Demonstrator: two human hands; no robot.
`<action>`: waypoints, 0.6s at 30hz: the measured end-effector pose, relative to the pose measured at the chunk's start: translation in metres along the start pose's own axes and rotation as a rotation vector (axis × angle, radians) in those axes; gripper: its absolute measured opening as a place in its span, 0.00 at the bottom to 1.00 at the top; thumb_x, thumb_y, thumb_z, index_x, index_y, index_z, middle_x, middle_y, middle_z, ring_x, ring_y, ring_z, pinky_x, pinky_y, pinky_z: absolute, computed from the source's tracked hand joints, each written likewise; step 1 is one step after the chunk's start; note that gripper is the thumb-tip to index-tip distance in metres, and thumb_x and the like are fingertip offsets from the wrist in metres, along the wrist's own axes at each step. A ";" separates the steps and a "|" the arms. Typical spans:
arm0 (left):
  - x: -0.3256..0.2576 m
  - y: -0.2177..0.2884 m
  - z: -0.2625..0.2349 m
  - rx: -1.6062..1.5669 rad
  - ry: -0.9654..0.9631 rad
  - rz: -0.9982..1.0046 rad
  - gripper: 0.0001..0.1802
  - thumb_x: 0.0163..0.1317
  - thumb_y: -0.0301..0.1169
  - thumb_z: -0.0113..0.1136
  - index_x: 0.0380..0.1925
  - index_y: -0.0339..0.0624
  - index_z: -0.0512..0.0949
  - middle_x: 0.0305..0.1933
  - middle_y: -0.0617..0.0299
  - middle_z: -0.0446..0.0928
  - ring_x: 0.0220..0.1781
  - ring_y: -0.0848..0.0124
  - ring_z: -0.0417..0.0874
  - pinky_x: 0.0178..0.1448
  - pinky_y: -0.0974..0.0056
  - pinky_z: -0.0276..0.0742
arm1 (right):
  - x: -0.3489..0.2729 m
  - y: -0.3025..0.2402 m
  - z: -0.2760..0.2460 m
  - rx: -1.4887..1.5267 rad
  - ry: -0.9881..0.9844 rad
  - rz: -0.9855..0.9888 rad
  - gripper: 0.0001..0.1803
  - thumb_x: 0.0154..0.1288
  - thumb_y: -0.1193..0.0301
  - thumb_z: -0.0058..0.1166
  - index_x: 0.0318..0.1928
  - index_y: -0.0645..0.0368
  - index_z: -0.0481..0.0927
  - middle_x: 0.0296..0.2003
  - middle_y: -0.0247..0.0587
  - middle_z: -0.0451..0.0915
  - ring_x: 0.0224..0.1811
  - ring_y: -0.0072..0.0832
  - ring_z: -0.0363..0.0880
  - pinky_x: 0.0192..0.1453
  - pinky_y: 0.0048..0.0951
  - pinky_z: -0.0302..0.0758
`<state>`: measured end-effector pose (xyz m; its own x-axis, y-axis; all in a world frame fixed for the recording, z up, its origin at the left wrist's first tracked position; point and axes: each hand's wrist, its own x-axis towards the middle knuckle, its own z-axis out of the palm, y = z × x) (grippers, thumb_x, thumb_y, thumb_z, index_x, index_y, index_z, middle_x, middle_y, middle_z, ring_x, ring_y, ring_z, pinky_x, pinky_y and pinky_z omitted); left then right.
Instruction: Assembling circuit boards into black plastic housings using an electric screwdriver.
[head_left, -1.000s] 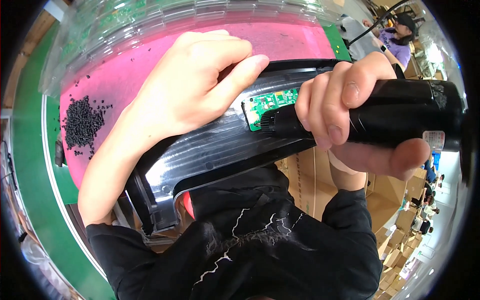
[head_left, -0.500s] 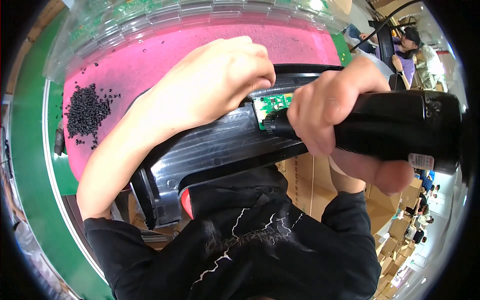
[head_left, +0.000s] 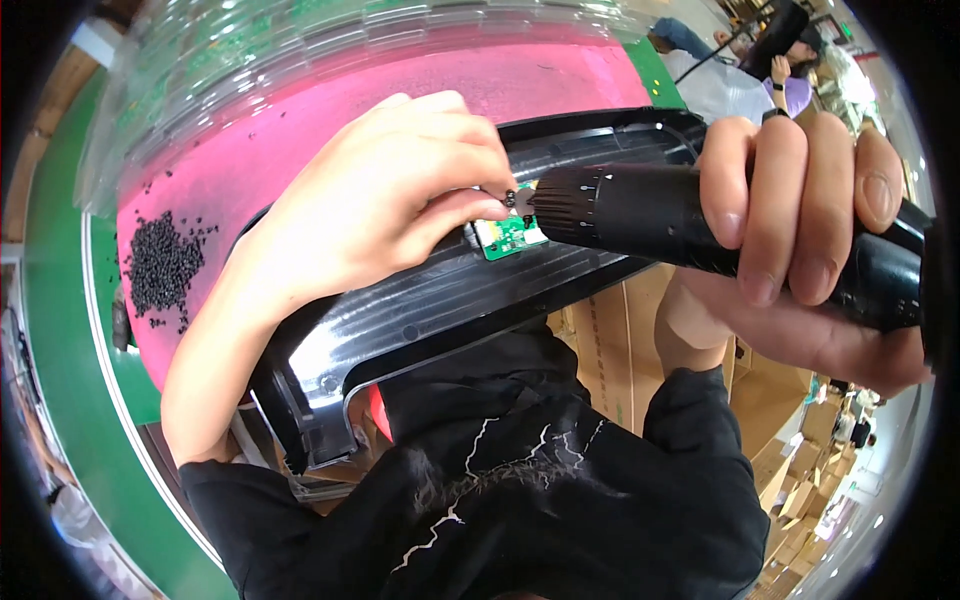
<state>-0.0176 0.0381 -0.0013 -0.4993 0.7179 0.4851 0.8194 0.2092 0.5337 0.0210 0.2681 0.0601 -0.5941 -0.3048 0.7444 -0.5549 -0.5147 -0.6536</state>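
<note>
A black electric screwdriver is gripped by my right hand, its ribbed collar and tip pointing left over a small green circuit board. My left hand is closed in a pinch, thumb and forefinger holding a tiny black screw right by the screwdriver's tip. Under both hands lies a long, curved black plastic housing, with the board seated in it. The screwdriver hides part of the board, and whether screw and bit touch cannot be made out.
On the pink mat, a pile of small black screws is heaped at the left. Clear plastic trays line the far side. Cardboard boxes stand below the housing on the right. A co-worker is at the far right.
My left fingers have shifted down and left to the board, the pinched screw now showing. My right hand has drawn back along the screwdriver, which has turned and shows its collar.
</note>
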 end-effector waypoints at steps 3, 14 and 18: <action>0.003 -0.001 -0.003 -0.080 -0.011 0.015 0.11 0.49 0.24 0.69 0.33 0.34 0.80 0.36 0.59 0.81 0.38 0.60 0.80 0.47 0.59 0.72 | -0.002 -0.004 -0.008 0.076 -0.020 0.022 0.30 0.49 0.52 0.64 0.45 0.60 0.70 0.27 0.29 0.74 0.25 0.21 0.74 0.39 0.27 0.70; 0.004 0.007 -0.002 0.152 -0.111 -0.238 0.29 0.44 0.30 0.73 0.49 0.39 0.77 0.52 0.56 0.73 0.59 0.57 0.73 0.62 0.57 0.70 | -0.012 -0.005 -0.042 -0.173 -0.051 0.166 0.39 0.60 0.32 0.47 0.47 0.59 0.71 0.25 0.27 0.74 0.21 0.17 0.72 0.32 0.23 0.68; -0.001 0.009 0.000 0.115 -0.147 -0.333 0.27 0.46 0.25 0.70 0.50 0.38 0.76 0.54 0.56 0.71 0.60 0.56 0.73 0.64 0.57 0.69 | -0.021 0.007 -0.049 -0.140 0.022 0.166 0.41 0.60 0.32 0.44 0.46 0.62 0.71 0.22 0.29 0.73 0.17 0.18 0.68 0.28 0.23 0.66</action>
<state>-0.0102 0.0393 0.0035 -0.7048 0.6837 0.1894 0.6493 0.5142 0.5603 0.0014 0.3101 0.0337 -0.6960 -0.3580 0.6224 -0.5224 -0.3424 -0.7810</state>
